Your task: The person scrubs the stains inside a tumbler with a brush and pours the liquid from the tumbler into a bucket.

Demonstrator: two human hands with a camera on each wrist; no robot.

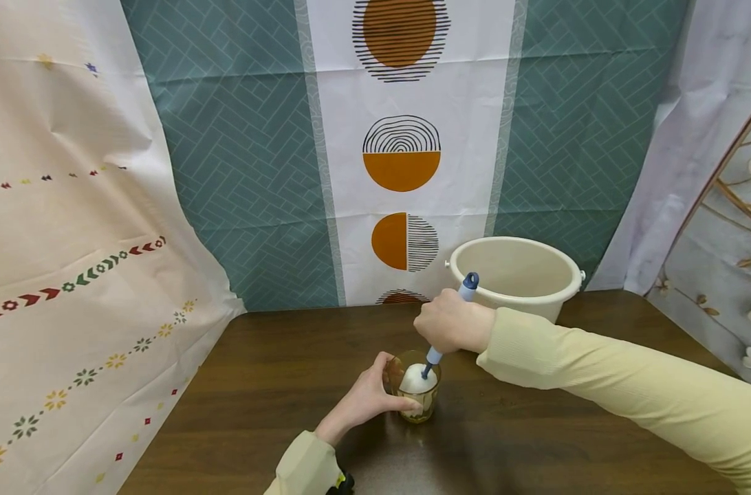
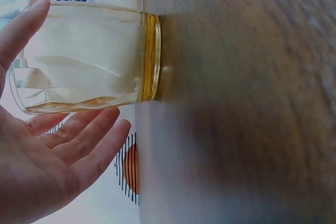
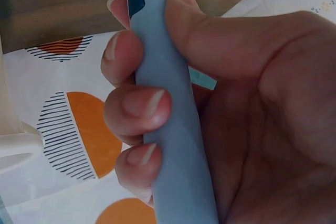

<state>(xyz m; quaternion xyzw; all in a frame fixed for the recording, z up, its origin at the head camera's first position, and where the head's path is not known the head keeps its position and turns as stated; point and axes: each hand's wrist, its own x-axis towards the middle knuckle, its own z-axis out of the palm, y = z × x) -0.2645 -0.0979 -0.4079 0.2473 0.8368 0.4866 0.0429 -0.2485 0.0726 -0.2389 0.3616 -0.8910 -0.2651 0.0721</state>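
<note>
An amber-tinted drinking glass (image 1: 422,411) stands upright on the brown wooden table (image 1: 276,385). My left hand (image 1: 371,393) holds it from the left, thumb on the near side and fingers on the far side. In the left wrist view the glass (image 2: 94,61) is seen side-on, with its thick base at the table top. My right hand (image 1: 452,320) grips the light blue handle of a cup brush, fingers wrapped round the handle (image 3: 168,77). The brush's white sponge head (image 1: 416,379) is inside the glass, filling much of it, and the handle leans up to the right.
A cream bucket (image 1: 536,301) stands at the back right of the table, behind my right forearm. Patterned curtains (image 1: 239,172) hang along the back, and printed cloths border the left and right sides.
</note>
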